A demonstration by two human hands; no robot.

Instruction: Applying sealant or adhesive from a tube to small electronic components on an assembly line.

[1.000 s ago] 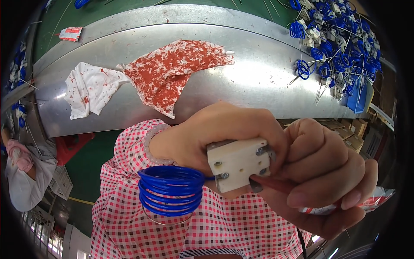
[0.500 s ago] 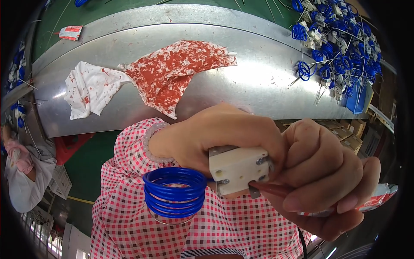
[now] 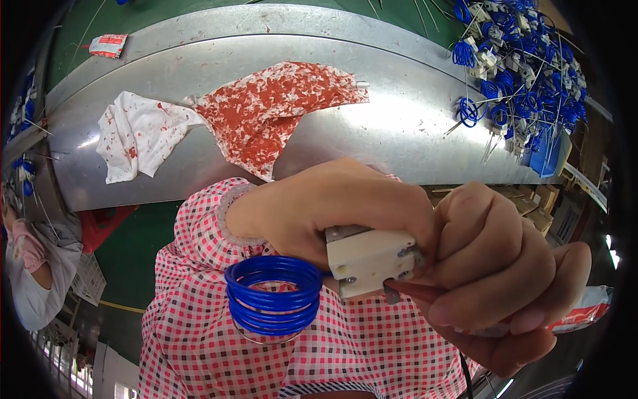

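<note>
My left hand (image 3: 345, 193) is closed around a small cream-white block (image 3: 370, 263) with metal terminals, probably ceramic. A coil of blue tubing (image 3: 274, 292) hangs beside it, seemingly joined to the block by a blue line running behind my hand. My right hand (image 3: 498, 266) is closed on a red-and-white squeeze packet (image 3: 583, 310); its pointed dark-red tip (image 3: 419, 290) meets the lower edge of the block, near a metal tab. My fingers cover the packet's middle. Whether paste leaves the tip cannot be seen.
Across the metal bench (image 3: 399, 143) lies a white cloth (image 3: 249, 126) smeared with red. Another red-and-white packet (image 3: 108, 46) rests at the far left. Many blue coils with white blocks (image 3: 512, 80) are heaped at the far right by a blue bin (image 3: 546, 156). Another person's arm (image 3: 33, 256) shows at left.
Both hands keep nearly the same pose, with the block tilted slightly. The packet's tip stays at the block's lower edge. The blue coil has shifted a little to the right.
</note>
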